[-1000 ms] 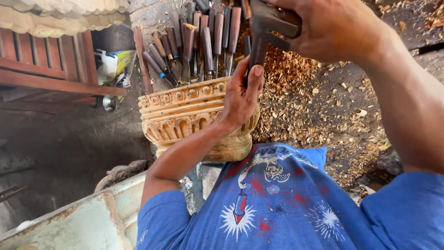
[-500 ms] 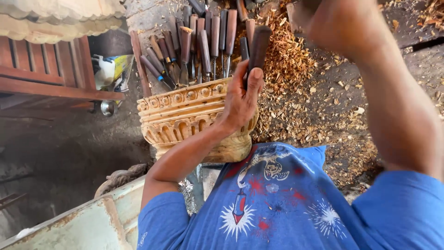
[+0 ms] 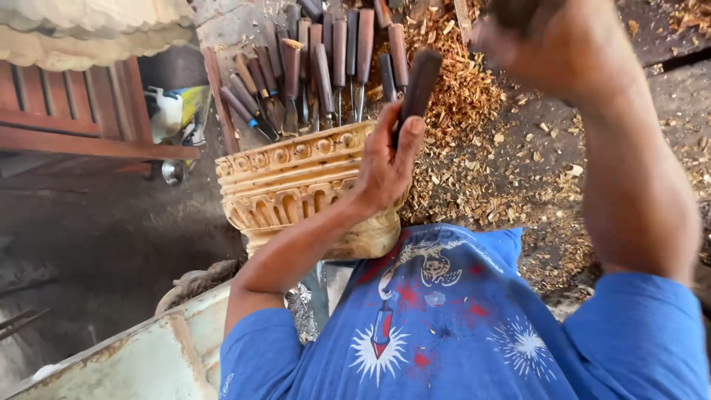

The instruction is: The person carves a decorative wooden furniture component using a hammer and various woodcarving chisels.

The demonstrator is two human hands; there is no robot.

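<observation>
The left hand (image 3: 385, 167) grips a chisel (image 3: 417, 87) by its dark wooden handle and holds it against the top rim of a carved wooden bowl (image 3: 296, 181). The bowl rests right in front of the person's blue shirt (image 3: 444, 326). The right hand (image 3: 548, 44) is up high and blurry, clenched around something dark. A row of chisels (image 3: 318, 67) lies behind the bowl. Wood chips (image 3: 474, 126) cover the ground.

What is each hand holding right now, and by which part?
The left hand grips a chisel low on its dark wooden handle. The right hand is raised and blurred; what it holds cannot be told.
</observation>
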